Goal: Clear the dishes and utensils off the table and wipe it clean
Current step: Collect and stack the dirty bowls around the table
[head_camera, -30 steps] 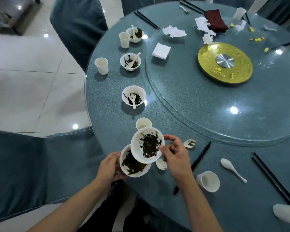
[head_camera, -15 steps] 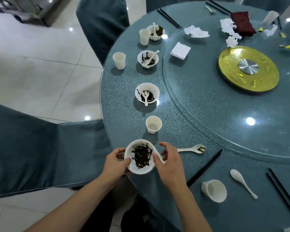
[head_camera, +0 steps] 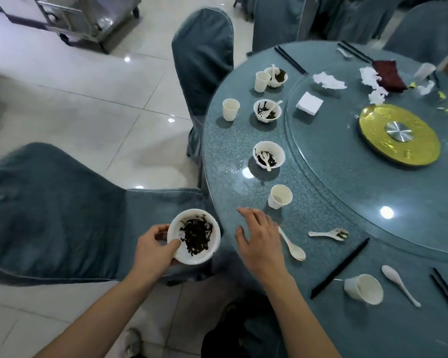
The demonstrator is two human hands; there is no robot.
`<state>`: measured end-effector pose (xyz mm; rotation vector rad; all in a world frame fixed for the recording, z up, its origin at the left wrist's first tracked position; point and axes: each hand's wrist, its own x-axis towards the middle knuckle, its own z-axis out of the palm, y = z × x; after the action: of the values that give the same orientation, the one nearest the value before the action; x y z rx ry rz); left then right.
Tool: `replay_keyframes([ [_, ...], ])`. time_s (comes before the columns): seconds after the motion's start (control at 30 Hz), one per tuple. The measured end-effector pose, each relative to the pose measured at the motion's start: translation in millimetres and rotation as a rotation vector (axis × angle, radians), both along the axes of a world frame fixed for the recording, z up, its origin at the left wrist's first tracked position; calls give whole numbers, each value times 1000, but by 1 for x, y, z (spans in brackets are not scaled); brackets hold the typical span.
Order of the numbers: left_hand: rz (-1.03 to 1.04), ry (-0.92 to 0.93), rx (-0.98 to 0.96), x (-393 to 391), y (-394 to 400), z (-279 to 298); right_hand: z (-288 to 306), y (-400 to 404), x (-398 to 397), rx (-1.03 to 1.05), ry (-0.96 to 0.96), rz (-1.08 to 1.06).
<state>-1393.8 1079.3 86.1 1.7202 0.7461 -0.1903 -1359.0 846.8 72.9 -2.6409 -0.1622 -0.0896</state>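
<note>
Head view | left hand (head_camera: 154,248): grips round white bowl of dark leafy scraps (head_camera: 194,235) beside round blue-grey table (head_camera: 243,187) | right hand (head_camera: 260,237): fingers spread, empty, near white ceramic spoon (head_camera: 292,245)

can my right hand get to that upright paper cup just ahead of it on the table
Probably yes. The right hand is open, holds nothing, and hovers over the table edge just short of the upright paper cup. Only bare tabletop lies between them; the left hand grips the bowl off to the side.

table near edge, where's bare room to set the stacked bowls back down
Bare strip along the table edge, left of the dirty bowl and paper cup, ahead of the right hand. Crowded right of that hand: spoons, chopstick, tipped cup.
</note>
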Motion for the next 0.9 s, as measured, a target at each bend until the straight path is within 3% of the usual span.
replay_keyframes([
  [0.5,126,-164,-96,-62,297,98,46,305,-38,-28,-9,101],
  [0.9,186,-258,23,-8,454,112,35,467,49,98,-25,110],
])
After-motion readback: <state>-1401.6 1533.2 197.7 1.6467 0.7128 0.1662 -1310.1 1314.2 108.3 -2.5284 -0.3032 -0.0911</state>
